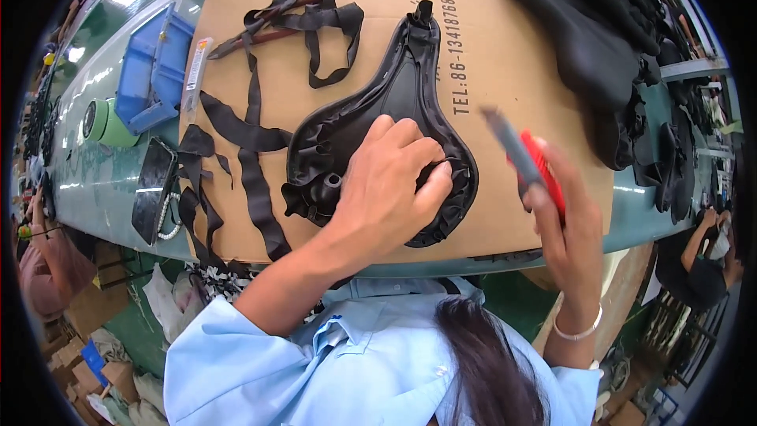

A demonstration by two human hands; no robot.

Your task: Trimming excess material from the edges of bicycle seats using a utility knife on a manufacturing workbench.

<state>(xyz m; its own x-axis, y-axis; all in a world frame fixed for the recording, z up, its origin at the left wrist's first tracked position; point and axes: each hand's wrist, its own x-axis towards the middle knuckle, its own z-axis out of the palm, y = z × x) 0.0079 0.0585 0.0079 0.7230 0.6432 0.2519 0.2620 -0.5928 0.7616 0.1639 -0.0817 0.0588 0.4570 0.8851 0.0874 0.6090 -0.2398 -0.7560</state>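
Note:
A black bicycle saddle (398,83) lies upside down on the cardboard, its narrow nose away from me and its cover gathered in folds around the rim. My left hand (394,177) rests over the wide rear part, thumb and forefinger pinched at the folded cover edge on the right. To the right of the saddle, my right hand (564,217) is raised and closed around a red-and-grey hand tool (544,170). The tool's grey end points up and left, apart from the saddle. Motion blurs that end, so its exact kind is unclear.
Black fabric strips (256,181) lie left of the saddle, some across dark-red-handled pincers (272,35). Further left are a phone (154,189), a blue bin (154,71) and a green tape roll (106,122). Black saddles (579,47) are piled at right. Other people (702,260) are at both sides.

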